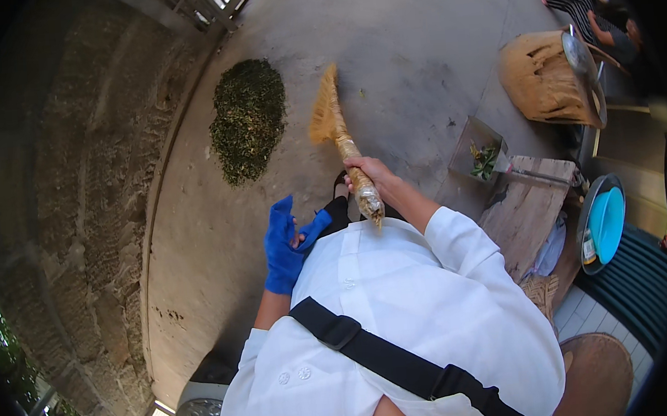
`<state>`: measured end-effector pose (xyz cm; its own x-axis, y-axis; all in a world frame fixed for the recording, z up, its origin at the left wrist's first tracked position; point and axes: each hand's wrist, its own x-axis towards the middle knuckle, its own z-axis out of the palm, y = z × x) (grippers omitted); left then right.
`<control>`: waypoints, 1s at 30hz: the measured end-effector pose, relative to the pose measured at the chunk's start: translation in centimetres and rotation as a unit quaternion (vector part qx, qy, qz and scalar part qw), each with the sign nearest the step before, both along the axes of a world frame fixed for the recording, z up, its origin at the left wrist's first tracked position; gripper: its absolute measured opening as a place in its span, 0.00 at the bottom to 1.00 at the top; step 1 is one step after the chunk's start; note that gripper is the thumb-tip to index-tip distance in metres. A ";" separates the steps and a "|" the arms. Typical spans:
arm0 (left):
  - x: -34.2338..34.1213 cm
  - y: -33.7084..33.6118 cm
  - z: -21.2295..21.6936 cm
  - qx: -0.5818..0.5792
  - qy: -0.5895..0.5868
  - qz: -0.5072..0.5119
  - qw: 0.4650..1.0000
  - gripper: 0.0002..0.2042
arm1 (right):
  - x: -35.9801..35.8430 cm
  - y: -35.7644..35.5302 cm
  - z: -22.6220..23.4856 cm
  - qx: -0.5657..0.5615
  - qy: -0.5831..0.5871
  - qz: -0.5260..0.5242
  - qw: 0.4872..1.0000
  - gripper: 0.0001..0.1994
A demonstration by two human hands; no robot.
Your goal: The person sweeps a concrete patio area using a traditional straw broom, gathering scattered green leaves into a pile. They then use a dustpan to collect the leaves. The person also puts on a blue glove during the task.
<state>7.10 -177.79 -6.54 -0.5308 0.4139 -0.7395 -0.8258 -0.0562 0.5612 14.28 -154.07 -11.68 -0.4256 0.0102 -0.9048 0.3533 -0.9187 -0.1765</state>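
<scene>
My right hand is closed around the handle of a short straw broom, with plastic wrapped about the grip. Its tan bristles point away from me, apparently just off or touching the concrete. On my left hand is a blue glove, with some bare fingertips showing beside the blue cloth. That hand is held by my waist, its thumb apart from the fingers and nothing seen in it. Ahead and to the left lies a heap of dry green-brown leaves.
At right, a dustpan with leaves in it is beside a worn wooden bench. Beyond are a tan woven basket, a turquoise basin and a seated person. A low kerb borders bare earth at left.
</scene>
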 end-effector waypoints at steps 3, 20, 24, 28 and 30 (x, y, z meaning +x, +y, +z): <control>-0.2 -0.1 -0.5 -0.016 0.060 -0.067 0.996 0.16 | 3.8 1.6 -1.4 -0.043 -0.014 -0.065 0.997 0.12; -0.8 9.1 2.8 -0.028 0.378 -0.430 0.819 0.07 | 17.9 1.6 -1.6 0.052 -0.061 -0.181 0.980 0.08; -0.9 10.2 0.7 -0.019 0.374 -0.443 0.814 0.06 | 20.8 0.4 0.2 0.080 -0.110 -0.296 0.945 0.10; 0.5 11.2 0.0 0.004 0.224 -0.382 0.897 0.04 | 23.0 -1.7 1.8 0.144 -0.158 -0.345 0.914 0.09; 1.5 11.7 0.2 0.005 0.152 -0.356 0.922 0.07 | 24.9 -2.0 2.6 0.166 -0.164 -0.326 0.916 0.09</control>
